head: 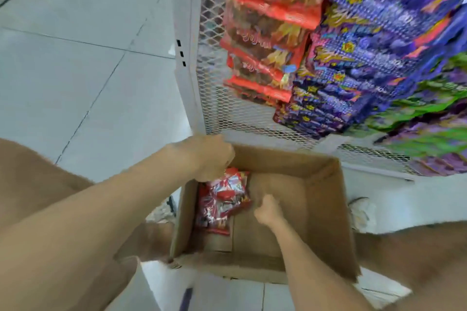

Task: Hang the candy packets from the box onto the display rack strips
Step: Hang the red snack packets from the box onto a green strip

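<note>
An open cardboard box (326, 212) stands on the floor below me. Red and silver candy packets (223, 199) lie in a small heap at its left side. My left hand (209, 156) is over the box's upper left corner, fingers curled down onto the top of that heap, seemingly gripping a packet. My right hand (269, 209) reaches deep into the box just right of the packets, fingers closed; I cannot tell whether it holds anything. The display rack (219, 98), a white mesh panel, rises behind the box with red packets (267, 33) and purple packets (366, 53) hanging on it.
Green and purple packets (434, 121) hang at the rack's right. Grey floor tiles (83, 58) spread out to the left. My knees frame the box on both sides. A white base ledge (404, 199) runs under the rack.
</note>
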{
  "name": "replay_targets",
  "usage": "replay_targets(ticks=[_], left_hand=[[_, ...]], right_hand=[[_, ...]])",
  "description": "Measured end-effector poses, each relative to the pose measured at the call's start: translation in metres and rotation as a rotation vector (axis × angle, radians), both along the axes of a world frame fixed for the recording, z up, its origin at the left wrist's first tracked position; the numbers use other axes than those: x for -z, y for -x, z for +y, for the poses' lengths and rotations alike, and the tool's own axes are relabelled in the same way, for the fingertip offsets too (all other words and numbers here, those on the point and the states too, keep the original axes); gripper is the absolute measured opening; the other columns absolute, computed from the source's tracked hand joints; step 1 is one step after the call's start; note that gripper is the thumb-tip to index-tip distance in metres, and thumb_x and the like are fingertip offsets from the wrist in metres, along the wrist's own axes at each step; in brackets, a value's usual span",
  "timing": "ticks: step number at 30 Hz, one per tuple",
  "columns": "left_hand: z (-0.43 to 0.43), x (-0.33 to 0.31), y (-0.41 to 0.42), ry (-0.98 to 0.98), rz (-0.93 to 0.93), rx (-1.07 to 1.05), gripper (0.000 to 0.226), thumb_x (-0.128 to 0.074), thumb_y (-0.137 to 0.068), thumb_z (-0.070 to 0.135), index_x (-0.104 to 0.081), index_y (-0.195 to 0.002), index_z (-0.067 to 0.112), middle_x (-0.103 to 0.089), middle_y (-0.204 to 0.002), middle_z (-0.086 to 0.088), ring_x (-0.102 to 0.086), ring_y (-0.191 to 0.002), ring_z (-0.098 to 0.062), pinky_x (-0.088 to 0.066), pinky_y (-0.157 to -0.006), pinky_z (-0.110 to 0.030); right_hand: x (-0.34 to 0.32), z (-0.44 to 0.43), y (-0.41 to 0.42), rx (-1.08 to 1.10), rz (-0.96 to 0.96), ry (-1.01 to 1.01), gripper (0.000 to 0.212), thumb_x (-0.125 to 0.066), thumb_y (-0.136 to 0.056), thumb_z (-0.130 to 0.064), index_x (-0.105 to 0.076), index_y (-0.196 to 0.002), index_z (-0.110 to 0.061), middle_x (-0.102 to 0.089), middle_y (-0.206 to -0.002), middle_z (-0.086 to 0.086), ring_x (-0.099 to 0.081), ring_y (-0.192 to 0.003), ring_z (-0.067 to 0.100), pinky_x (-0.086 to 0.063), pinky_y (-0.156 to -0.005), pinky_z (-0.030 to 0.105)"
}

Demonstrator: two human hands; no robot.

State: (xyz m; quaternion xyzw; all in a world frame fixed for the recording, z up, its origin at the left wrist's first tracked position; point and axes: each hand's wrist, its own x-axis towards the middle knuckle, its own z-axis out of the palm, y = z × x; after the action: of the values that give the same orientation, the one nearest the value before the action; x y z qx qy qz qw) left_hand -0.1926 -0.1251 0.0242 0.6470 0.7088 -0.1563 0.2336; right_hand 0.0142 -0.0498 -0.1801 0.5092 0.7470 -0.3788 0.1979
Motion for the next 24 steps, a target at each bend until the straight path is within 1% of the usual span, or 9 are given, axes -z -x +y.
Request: replay_targets(ticks=[6, 9, 11, 14, 18, 19, 21, 23, 24], left_hand=[[0.004, 0.010, 0.005, 0.014, 0.034, 0.020, 0.017, -0.045, -0.107, 0.015, -0.060, -0.101, 0.018, -0.060, -0.087, -0.002, -0.057, -0.071, -0.020, -0.058, -0.071, -0.040], [0.004, 0.009, 0.006, 0.055, 0.056, 0.019, 0.017, -0.045, -0.107, 0.013, -0.061, -0.109, 0.020, -0.064, -0.099, -0.004, -0.060, -0.079, -0.025, -0.057, -0.071, -0.040], [0.004, 0.009, 0.006, 0.079, 0.077, 0.025, 0.020, -0.045, -0.106, 0.011, -0.061, -0.115, 0.020, -0.065, -0.103, -0.005, -0.060, -0.082, -0.025, -0.055, -0.069, -0.039], [0.005, 0.006, 0.003, 0.142, 0.060, -0.010, 0.027, -0.045, -0.104, 0.005, -0.062, -0.121, 0.017, -0.066, -0.109, -0.007, -0.060, -0.086, -0.025, -0.048, -0.065, -0.035], [0.003, 0.001, -0.003, 0.195, -0.004, -0.161, 0.027, -0.046, -0.099, -0.001, -0.067, -0.115, 0.007, -0.066, -0.103, -0.012, -0.055, -0.073, -0.023, -0.044, -0.058, -0.031], [0.003, 0.001, -0.005, 0.183, -0.035, -0.214, 0.022, -0.046, -0.104, 0.006, -0.068, -0.108, 0.005, -0.067, -0.100, -0.012, -0.057, -0.073, -0.023, -0.050, -0.061, -0.034], [0.005, -0.003, -0.012, 0.132, -0.173, -0.359, 0.044, -0.043, -0.112, 0.033, -0.064, -0.086, 0.005, -0.063, -0.081, -0.007, -0.057, -0.069, -0.022, -0.058, -0.074, -0.042], [0.006, -0.008, -0.021, 0.020, -0.461, -0.632, 0.061, -0.044, -0.106, 0.062, -0.061, -0.072, 0.014, -0.054, -0.068, 0.000, -0.056, -0.062, -0.018, -0.052, -0.064, -0.036], [0.006, -0.012, -0.027, -0.046, -0.595, -0.773, 0.061, -0.048, -0.100, 0.070, -0.067, -0.078, 0.017, -0.056, -0.072, 0.002, -0.062, -0.068, -0.018, -0.049, -0.061, -0.031]], right_hand=[[0.035, -0.022, 0.045, 0.223, 0.207, 0.064, 0.056, -0.076, -0.089, -0.020, -0.046, -0.135, -0.011, -0.068, -0.125, 0.006, -0.066, -0.115, 0.027, -0.049, -0.088, 0.029], [0.062, -0.024, 0.048, 0.245, 0.212, 0.173, 0.037, -0.083, -0.084, -0.021, -0.065, -0.116, -0.014, -0.074, -0.111, -0.006, -0.071, -0.104, 0.018, -0.056, -0.091, 0.034], [0.068, -0.028, 0.047, 0.252, 0.237, 0.332, 0.018, -0.082, -0.085, -0.012, -0.074, -0.101, -0.018, -0.079, -0.100, -0.003, -0.076, -0.094, 0.019, -0.060, -0.093, 0.046], [0.053, -0.031, 0.045, 0.229, 0.273, 0.381, 0.012, -0.073, -0.085, -0.005, -0.074, -0.089, -0.016, -0.078, -0.086, 0.000, -0.073, -0.074, 0.018, -0.064, -0.081, 0.047], [-0.008, -0.024, 0.049, 0.245, 0.434, 0.098, 0.021, -0.073, -0.093, -0.026, -0.066, -0.075, -0.016, -0.061, -0.056, -0.007, -0.053, -0.047, 0.005, -0.042, -0.054, 0.024], [-0.027, -0.022, 0.049, 0.283, 0.506, -0.007, 0.023, -0.074, -0.091, -0.026, -0.064, -0.073, -0.016, -0.060, -0.053, -0.010, -0.052, -0.047, 0.003, -0.038, -0.052, 0.022], [-0.067, -0.019, 0.047, 0.305, 0.635, -0.194, 0.027, -0.073, -0.087, -0.026, -0.055, -0.069, -0.018, -0.057, -0.054, -0.015, -0.048, -0.050, 0.007, -0.034, -0.050, 0.026], [-0.105, -0.020, 0.045, 0.215, 0.724, -0.320, 0.019, -0.069, -0.083, -0.032, -0.055, -0.074, -0.024, -0.059, -0.060, -0.014, -0.051, -0.056, 0.009, -0.040, -0.053, 0.029], [-0.120, -0.021, 0.043, 0.138, 0.754, -0.378, 0.014, -0.067, -0.081, -0.035, -0.056, -0.078, -0.026, -0.058, -0.063, -0.013, -0.055, -0.060, 0.010, -0.043, -0.056, 0.030]])
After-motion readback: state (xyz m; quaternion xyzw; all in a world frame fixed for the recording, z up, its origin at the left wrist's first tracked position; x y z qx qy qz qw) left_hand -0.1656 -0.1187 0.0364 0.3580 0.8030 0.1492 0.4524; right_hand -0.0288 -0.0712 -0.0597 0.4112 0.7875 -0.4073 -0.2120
